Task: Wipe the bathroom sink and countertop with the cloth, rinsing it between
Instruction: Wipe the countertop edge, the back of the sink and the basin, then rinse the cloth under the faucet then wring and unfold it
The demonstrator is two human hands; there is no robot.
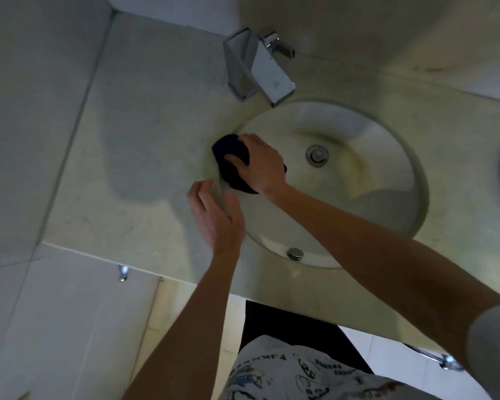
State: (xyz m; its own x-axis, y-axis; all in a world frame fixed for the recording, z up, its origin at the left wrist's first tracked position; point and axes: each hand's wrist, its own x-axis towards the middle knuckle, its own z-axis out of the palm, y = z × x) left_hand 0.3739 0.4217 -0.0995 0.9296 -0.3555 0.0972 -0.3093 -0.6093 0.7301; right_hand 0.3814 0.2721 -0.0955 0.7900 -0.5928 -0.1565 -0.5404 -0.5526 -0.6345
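1. Spanning most of the view, the pale stone counter (145,157) runs from the tiled wall on the left to the right edge; a grey shadow patch lies on its left part.
2. Sink (367,180): round, white, set into the counter; yellowish staining shows on the bowl right of the drain.
3. Tap (260,70): chrome, square-bodied, stands on the counter behind the bowl, spout reaching over the rim.
4. Right hand (260,163): arm crosses over the bowl from the lower right; fingers curled over the cloth, clasping it and pressing it down on the sink's left rim.
5. Left hand (217,215): lies at the left rim just below the cloth, fingers fairly straight and relaxed, gripping nothing; thumb lies over the rim edge.
6. Cloth (231,157): dark, bunched, sits on the left rim where bowl meets counter, partly under the right hand.
7. Drain (316,155): metal, mid-bowl, well apart from the cloth.
8. Overflow cap (295,253): small chrome disc on the near wall of the bowl.
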